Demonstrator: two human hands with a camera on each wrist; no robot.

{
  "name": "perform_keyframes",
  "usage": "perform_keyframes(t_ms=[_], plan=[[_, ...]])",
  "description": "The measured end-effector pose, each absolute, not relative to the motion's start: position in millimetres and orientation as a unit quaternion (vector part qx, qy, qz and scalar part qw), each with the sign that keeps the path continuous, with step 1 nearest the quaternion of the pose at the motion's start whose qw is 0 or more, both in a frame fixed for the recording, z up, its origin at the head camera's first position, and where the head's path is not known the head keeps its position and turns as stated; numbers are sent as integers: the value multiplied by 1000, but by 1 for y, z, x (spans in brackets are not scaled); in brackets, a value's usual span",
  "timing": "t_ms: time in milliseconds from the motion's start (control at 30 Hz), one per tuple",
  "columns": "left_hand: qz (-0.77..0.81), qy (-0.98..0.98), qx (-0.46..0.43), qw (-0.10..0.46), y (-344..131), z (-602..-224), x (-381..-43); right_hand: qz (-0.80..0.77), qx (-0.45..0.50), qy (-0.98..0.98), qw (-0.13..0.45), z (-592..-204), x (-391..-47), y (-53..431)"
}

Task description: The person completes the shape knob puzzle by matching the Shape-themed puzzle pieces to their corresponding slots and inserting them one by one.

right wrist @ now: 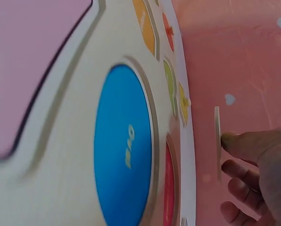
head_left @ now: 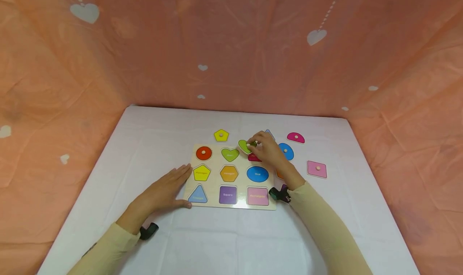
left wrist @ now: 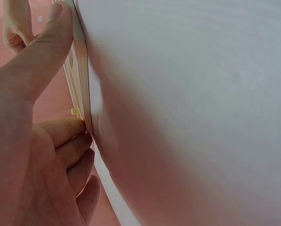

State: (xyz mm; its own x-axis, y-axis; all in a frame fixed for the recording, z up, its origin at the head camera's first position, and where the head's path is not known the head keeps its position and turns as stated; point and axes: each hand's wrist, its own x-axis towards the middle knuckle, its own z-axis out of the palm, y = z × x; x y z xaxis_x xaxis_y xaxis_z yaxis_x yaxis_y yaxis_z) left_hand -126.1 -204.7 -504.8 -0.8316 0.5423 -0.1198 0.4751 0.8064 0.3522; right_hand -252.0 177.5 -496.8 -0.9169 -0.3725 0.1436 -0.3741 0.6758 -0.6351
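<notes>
My right hand (head_left: 267, 149) pinches a green heart puzzle piece (head_left: 243, 146) by its knob, raised above the top edge of the wooden shape board (head_left: 213, 188). Edge-on, the heart piece (right wrist: 218, 141) shows as a thin slab in the right wrist view. Left of it lies the board's green heart recess (head_left: 230, 155). A red round piece (head_left: 204, 153) sits in the board's top left corner. My left hand (head_left: 162, 190) rests along the board's left side, fingers extended and thumb by the lower corner. In the left wrist view its fingers touch the board's edge (left wrist: 81, 80).
Beyond the board lies a yellow pentagon piece (head_left: 221, 135). To the right are a blue oval piece (head_left: 286, 151), a crimson semicircle piece (head_left: 296, 137) and a pink rectangle piece (head_left: 316, 169). A blue piece (head_left: 268, 133) and an orange piece (head_left: 279, 174) are partly hidden by the right arm.
</notes>
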Motion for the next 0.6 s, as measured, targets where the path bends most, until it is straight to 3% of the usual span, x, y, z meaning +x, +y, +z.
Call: perform_keyframes(t_ms=[600], plan=[[151,945,268,107,-203,-507,-127,274,219,-936,-7,-507,-252,127]])
